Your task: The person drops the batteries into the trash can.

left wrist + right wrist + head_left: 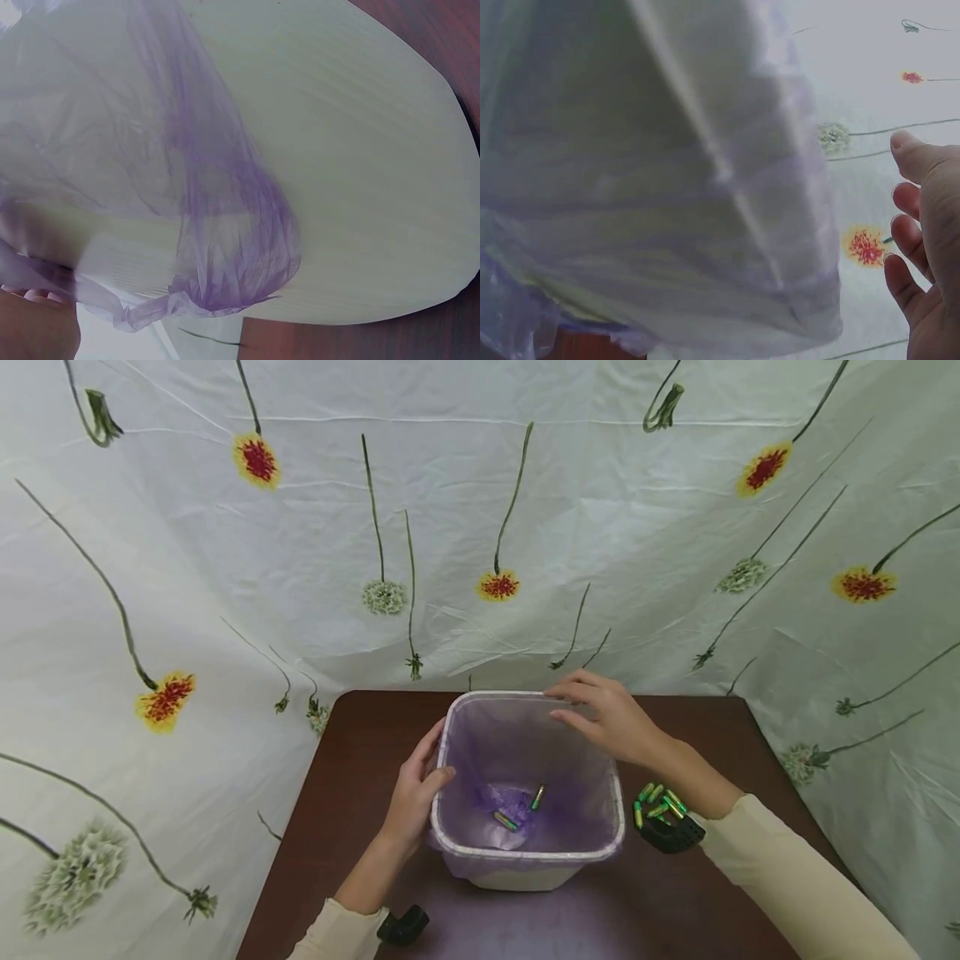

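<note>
A pale trash bin [517,880] lined with a thin purple plastic bag [525,743] stands on the table. My left hand [411,793] grips its left rim, thumb over the edge and fingers along the outer wall. In the left wrist view the loose bag edge [232,225] hangs down the bin's outside. Over the far right corner of the rim is my right hand [611,718], fingers spread and holding nothing; the right wrist view shows its fingers [907,240] apart from the bag. Two green-and-gold batteries, one upright-leaning battery [537,797] and one lying battery [506,820], are inside the bin.
Several more green-and-gold batteries [660,802] lie on the dark brown table [360,752] right of the bin, beside the right wrist's black camera mount [672,835]. A white flowered cloth [450,527] hangs behind and on both sides.
</note>
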`<state>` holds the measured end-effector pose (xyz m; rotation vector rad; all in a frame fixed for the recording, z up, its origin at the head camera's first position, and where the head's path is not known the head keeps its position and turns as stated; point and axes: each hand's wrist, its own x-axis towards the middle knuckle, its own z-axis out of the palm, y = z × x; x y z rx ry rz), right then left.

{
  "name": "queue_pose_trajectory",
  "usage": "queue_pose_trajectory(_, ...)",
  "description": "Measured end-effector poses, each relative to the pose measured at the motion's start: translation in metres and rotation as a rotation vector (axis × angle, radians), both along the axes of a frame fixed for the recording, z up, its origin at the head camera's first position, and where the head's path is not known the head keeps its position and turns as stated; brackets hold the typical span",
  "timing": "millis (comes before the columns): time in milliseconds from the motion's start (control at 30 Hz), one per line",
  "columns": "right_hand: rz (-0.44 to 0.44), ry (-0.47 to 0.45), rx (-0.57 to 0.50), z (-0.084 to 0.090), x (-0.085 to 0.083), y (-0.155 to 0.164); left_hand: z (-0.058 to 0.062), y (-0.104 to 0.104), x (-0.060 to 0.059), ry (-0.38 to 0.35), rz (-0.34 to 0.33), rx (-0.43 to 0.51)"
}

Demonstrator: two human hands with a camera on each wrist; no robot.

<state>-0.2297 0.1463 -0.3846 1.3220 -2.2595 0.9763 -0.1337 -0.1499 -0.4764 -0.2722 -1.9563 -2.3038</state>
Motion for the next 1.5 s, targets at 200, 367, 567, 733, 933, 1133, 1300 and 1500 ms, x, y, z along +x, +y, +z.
queue_pose_trajectory(200,-0.041,-0.013,0.011,-0.001,0.005,0.01,0.001,-0.001,-0.001,0.002,0.005,-0.003)
queue_pose_trajectory(367,-0.068,-0.016,0.014,-0.002,0.008,0.016,0.002,-0.001,-0.001,0.001,0.002,-0.005)
queue_pose_trajectory(567,-0.086,-0.025,0.013,-0.004,0.012,0.024,0.001,-0.001,-0.001,0.002,0.007,-0.01)
queue_pose_trajectory(733,-0.121,-0.042,0.009,-0.008,0.015,0.036,0.001,-0.001,0.0,0.0,0.009,-0.015)
queue_pose_trajectory(933,-0.18,-0.066,-0.014,-0.017,0.018,0.053,-0.001,-0.001,-0.001,0.007,0.01,-0.02)
queue_pose_trajectory(1133,-0.238,-0.06,-0.014,-0.026,0.021,0.068,-0.002,0.0,-0.001,0.016,0.0,-0.003)
queue_pose_trajectory(1300,-0.288,-0.076,0.0,-0.034,0.024,0.078,-0.001,0.001,-0.001,0.014,-0.011,0.014)
queue_pose_trajectory(1500,-0.312,-0.091,0.006,-0.045,0.026,0.087,-0.002,0.001,-0.001,0.01,-0.01,0.019)
